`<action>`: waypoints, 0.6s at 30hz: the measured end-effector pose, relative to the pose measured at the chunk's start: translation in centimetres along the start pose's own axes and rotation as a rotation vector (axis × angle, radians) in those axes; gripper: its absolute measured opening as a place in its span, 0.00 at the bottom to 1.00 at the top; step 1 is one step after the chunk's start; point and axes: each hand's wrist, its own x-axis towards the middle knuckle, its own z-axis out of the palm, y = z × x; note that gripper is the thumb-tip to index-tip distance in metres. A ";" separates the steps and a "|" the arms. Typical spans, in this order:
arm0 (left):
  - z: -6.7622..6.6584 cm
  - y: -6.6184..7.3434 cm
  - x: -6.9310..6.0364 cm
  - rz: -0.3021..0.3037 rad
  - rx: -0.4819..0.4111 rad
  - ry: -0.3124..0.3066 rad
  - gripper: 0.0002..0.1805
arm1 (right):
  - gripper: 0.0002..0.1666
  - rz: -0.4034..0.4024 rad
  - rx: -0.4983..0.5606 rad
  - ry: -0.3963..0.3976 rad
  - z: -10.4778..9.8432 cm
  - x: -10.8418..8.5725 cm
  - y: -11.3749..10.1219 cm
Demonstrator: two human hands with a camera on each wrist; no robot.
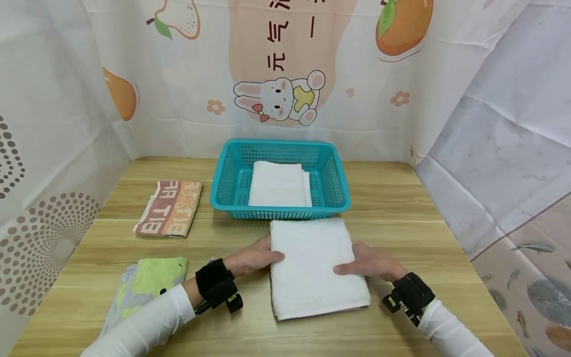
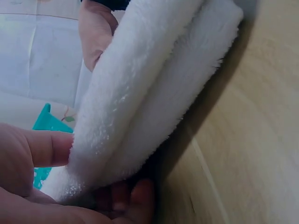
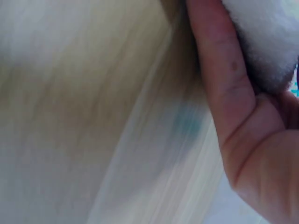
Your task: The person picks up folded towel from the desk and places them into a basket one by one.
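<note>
A folded white towel (image 1: 316,272) is held between both hands, in front of the basket. At its left edge my left hand (image 1: 255,255) grips it, thumb on top and fingers underneath, as the left wrist view shows on the thick fluffy folds (image 2: 135,88). My right hand (image 1: 371,263) holds the opposite edge, its thumb lying on the upper face. In the right wrist view the fingers (image 3: 224,70) pass beneath the towel (image 3: 271,42). Another folded white towel (image 1: 278,184) lies inside the teal basket (image 1: 280,214).
The basket stands at the back middle of the wooden table (image 1: 401,213). Left of it lies a folded red and orange patterned towel (image 1: 171,208). Nearer, a green and grey towel (image 1: 156,277) is partly covered by the left sleeve. A printed curtain (image 1: 187,99) hangs behind.
</note>
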 end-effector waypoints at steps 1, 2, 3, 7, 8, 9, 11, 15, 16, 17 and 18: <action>0.0 0.0 -0.1 0.003 0.004 0.000 0.37 | 0.35 -0.004 0.002 -0.003 0.2 0.0 -0.1; 0.0 0.0 -0.2 0.006 0.009 -0.001 0.36 | 0.35 -0.009 0.008 -0.007 0.3 0.0 -0.2; 0.0 0.0 -0.3 0.009 0.016 -0.001 0.36 | 0.34 -0.017 0.016 -0.013 0.5 0.0 -0.2; 0.2 0.0 -0.7 0.014 0.070 0.038 0.35 | 0.34 -0.035 0.029 -0.012 1.1 0.1 -0.3; 0.2 -0.1 -0.7 0.012 0.085 0.054 0.35 | 0.34 -0.038 0.027 -0.007 1.2 0.2 -0.2; 0.3 -0.1 -0.9 0.008 0.099 0.073 0.35 | 0.34 -0.042 0.018 0.000 1.3 0.2 -0.2; 0.3 0.0 -1.1 -0.007 0.129 0.111 0.36 | 0.36 -0.052 0.005 0.002 1.5 0.3 -0.2; 0.2 0.2 -1.4 -0.035 0.159 0.148 0.38 | 0.43 -0.088 -0.002 -0.020 1.5 0.3 -0.4; 0.2 0.3 -1.5 -0.036 0.165 0.150 0.38 | 0.45 -0.099 0.007 -0.033 1.5 0.3 -0.5; 0.1 0.2 -1.5 -0.037 0.174 0.151 0.39 | 0.47 -0.113 0.014 -0.045 1.6 0.2 -0.5; 0.1 0.2 -1.5 -0.033 0.180 0.151 0.39 | 0.49 -0.126 0.020 -0.056 1.6 0.2 -0.6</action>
